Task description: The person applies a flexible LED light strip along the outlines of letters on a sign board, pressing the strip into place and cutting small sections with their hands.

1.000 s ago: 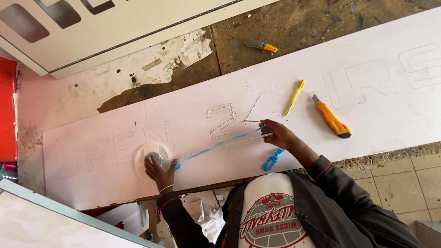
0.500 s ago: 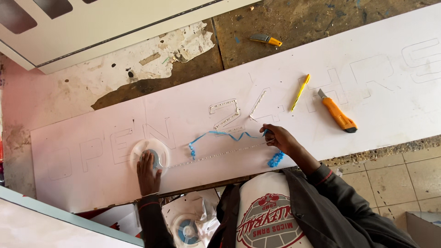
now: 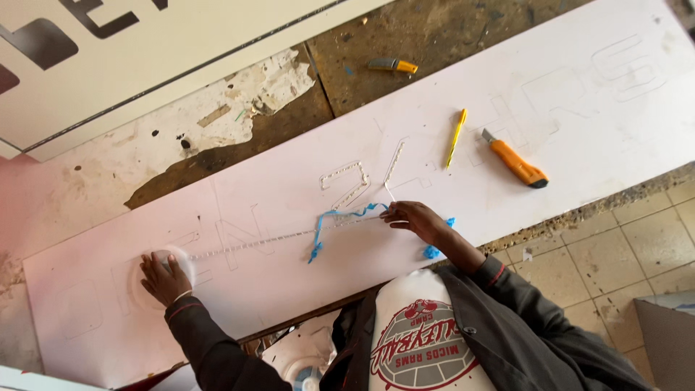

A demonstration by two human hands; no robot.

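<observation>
White dotted strip (image 3: pixel 253 242) now lies bare across the long white sign board (image 3: pixel 550 166). Its blue backing ribbon (image 3: pixel 322 226), stretched along it a moment ago, has come loose and curls near the middle. The left hand (image 3: pixel 163 276) presses flat on the round reel (image 3: pixel 181 257) at the left, and the right hand (image 3: pixel 420 219) pinches the strip's end.

Two utility knives (image 3: pixel 515 164), one yellow pen (image 3: pixel 456 136), one white board (image 3: pixel 289 289), one tape roll (image 3: pixel 156 262), two hands (image 3: pixel 416 217)

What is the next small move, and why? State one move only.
Probably peel the blue liner further toward the reel: it hangs loose only near the right hand, which pinches the white strip, while the left hand pins the reel.
</observation>
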